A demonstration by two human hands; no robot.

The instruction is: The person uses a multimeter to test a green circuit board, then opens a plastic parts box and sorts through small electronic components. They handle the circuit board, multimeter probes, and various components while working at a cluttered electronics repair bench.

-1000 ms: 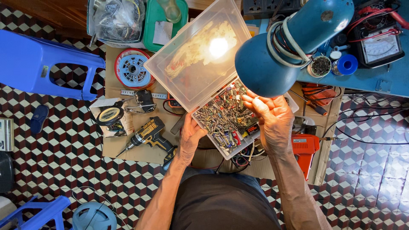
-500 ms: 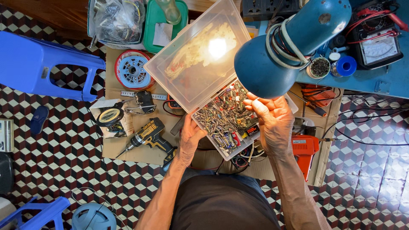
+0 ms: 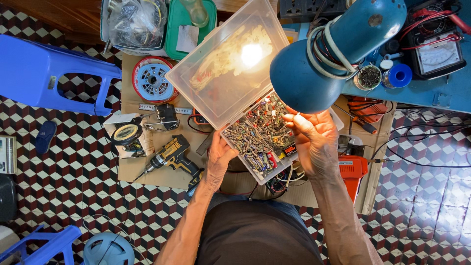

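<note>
A clear plastic box (image 3: 230, 73) with its lid swung open is held in front of me, its tray (image 3: 260, 137) packed with small electronic parts. My left hand (image 3: 218, 157) grips the tray's near left edge from below. My right hand (image 3: 314, 137) rests on the tray's right side, fingertips reaching in among the parts just under the shade of a blue desk lamp (image 3: 333, 54). I cannot tell whether the fingers pinch a part.
A yellow cordless drill (image 3: 169, 157), a wire spool (image 3: 151, 81) and a magnifier (image 3: 127, 133) lie on cardboard at left. A blue stool (image 3: 44, 73) stands far left. A meter (image 3: 439, 51) sits on the blue bench at right, an orange tool (image 3: 353, 169) below it.
My right hand's fingers have shifted slightly among the parts. The box and my left hand stay as they were.
</note>
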